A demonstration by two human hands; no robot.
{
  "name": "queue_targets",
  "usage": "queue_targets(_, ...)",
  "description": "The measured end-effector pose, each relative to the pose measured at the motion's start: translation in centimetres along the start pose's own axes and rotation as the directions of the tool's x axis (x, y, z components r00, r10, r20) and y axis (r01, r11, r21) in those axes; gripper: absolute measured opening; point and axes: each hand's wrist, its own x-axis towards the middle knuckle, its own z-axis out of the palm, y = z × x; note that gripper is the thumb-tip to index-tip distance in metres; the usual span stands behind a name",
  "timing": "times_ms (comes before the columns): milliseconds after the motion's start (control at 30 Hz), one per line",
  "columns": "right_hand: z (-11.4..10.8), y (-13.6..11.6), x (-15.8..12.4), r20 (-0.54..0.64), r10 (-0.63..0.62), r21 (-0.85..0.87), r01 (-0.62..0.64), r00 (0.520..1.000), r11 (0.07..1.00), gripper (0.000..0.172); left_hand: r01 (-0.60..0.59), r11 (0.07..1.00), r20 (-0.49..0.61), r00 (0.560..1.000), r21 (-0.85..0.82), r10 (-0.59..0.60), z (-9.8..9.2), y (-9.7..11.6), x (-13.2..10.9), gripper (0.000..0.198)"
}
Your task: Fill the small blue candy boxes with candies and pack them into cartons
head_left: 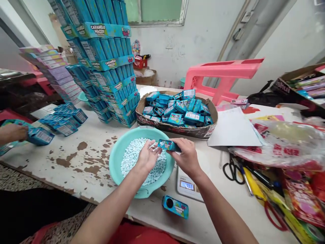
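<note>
Blue printed cardboard candy box, pinched in your right hand over two o'clock of the round mint-green plastic basin, points its long axis roughly towards nine, just beside your left hand, palm-up, fingers loosely spread, possibly cupping something.

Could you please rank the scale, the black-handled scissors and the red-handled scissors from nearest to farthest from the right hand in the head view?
1. Scale: just below the right hand in the picture.
2. Black-handled scissors: off to its right.
3. Red-handled scissors: farther right and lower.
</note>
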Motion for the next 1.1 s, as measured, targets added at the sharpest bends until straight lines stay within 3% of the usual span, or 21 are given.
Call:
queue_targets(67, -0.4, 0.2, -0.2, -0.010, 0.036, 0.079, -0.035, 0.999, 0.996, 0.030, -0.032, 0.999, 0.008, 0.999, 0.044, 0.032, -1.1, 0.3, -0.1, 0.017)
queue_targets(133, -1.3, 0.4, -0.7, -0.018, 0.107, 0.214, -0.100, 0.994, 0.972, 0.030, -0.105, 0.956, 0.050, 0.994, 0.274, 0.095, -2.2, 1.1, -0.4, 0.014)
queue_targets(200, -2.0, 0.3, -1.2, -0.044, 0.217, 0.371, -0.185, 0.975, 0.910, 0.031, -0.252, 0.764, 0.144, 0.968, 0.593, 0.208, -3.0, 2.1, -1.1, 0.022)
queue_targets(267, -2.0, -0.2, -1.5, -0.069, 0.303, 0.480, -0.234, 0.951, 0.846, 0.034, -0.426, 0.493, 0.315, 0.902, 0.758, 0.296, -2.9, 3.1, -2.3, 0.046)
queue_targets(367, -0.8, -1.4, -1.6, -0.005, 0.288, 0.554, -0.237, 0.958, 0.798, 0.035, -0.632, 0.251, 0.580, 0.774, 0.734, 0.252, -1.2, 4.0, -4.5, 0.061)
queue_targets(467, -0.1, -2.2, -1.8, 0.069, 0.248, 0.659, -0.231, 0.966, 0.715, 0.047, -0.692, 0.082, 0.669, 0.716, 0.717, 0.196, 0.3, 5.4, -6.6, 0.037)
queue_targets(533, -0.8, -1.8, -2.9, 0.034, 0.269, 0.675, -0.221, 0.963, 0.704, 0.060, -0.671, -0.019, 0.642, 0.701, 0.742, 0.310, -0.1, 7.5, -7.3, 0.032)
queue_targets(567, -1.5, -1.4, -3.8, 0.030, 0.279, 0.647, -0.231, 0.960, 0.727, 0.062, -0.653, -0.063, 0.615, 0.671, 0.755, 0.416, -0.8, 9.0, -7.5, 0.036)
queue_targets(633, -3.1, -0.4, -6.6, 0.108, 0.297, 0.543, -0.307, 0.949, 0.782, 0.058, -0.583, -0.151, 0.522, 0.545, 0.799, 0.657, -3.3, 12.4, -7.1, 0.051)
queue_targets(700, -4.1, 0.4, -10.2, 0.309, 0.322, 0.415, -0.431, 0.895, 0.801, 0.059, -0.399, -0.230, 0.394, 0.402, 0.888, 0.826, -7.0, 15.9, -5.8, 0.062)
queue_targets(767, -4.0, 0.7, -13.8, 0.428, 0.346, 0.327, -0.500, 0.835, 0.802, 0.074, -0.164, -0.315, 0.353, 0.334, 0.935, 0.874, -11.5, 18.6, -3.7, 0.060)
queue_targets(800, -3.6, 0.6, -15.3, 0.456, 0.367, 0.294, -0.526, 0.811, 0.798, 0.074, -0.073, -0.327, 0.333, 0.327, 0.942, 0.884, -13.8, 19.6, -2.5, 0.058)
queue_targets(867, -2.2, 0.4, -17.5, 0.473, 0.393, 0.284, -0.559, 0.789, 0.779, 0.057, 0.115, -0.284, 0.210, 0.432, 0.952, 0.877, -17.8, 20.6, -0.1, 0.056)
queue_targets(933, -0.9, 0.1, -18.6, 0.460, 0.407, 0.320, -0.576, 0.789, 0.753, 0.036, 0.237, -0.260, 0.113, 0.496, 0.936, 0.861, -20.4, 20.7, 1.6, 0.052)
queue_targets(967, -0.5, 0.1, -18.9, 0.443, 0.417, 0.344, -0.579, 0.794, 0.739, 0.029, 0.261, -0.272, 0.114, 0.494, 0.926, 0.862, -20.9, 20.4, 2.0, 0.051)
queue_targets(1000, -0.3, 0.2, -19.0, 0.420, 0.431, 0.365, -0.584, 0.798, 0.725, 0.027, 0.262, -0.304, 0.157, 0.465, 0.916, 0.871, -20.9, 20.0, 2.2, 0.051)
queue_targets(1067, -0.5, 0.7, -19.0, 0.363, 0.493, 0.389, -0.609, 0.791, 0.691, 0.028, 0.217, -0.404, 0.313, 0.358, 0.889, 0.880, -19.2, 18.6, 1.9, 0.054)
queue_targets(1100, -0.7, 1.0, -19.0, 0.335, 0.530, 0.399, -0.627, 0.779, 0.669, 0.030, 0.167, -0.475, 0.403, 0.337, 0.864, 0.851, -17.7, 17.5, 1.7, 0.054)
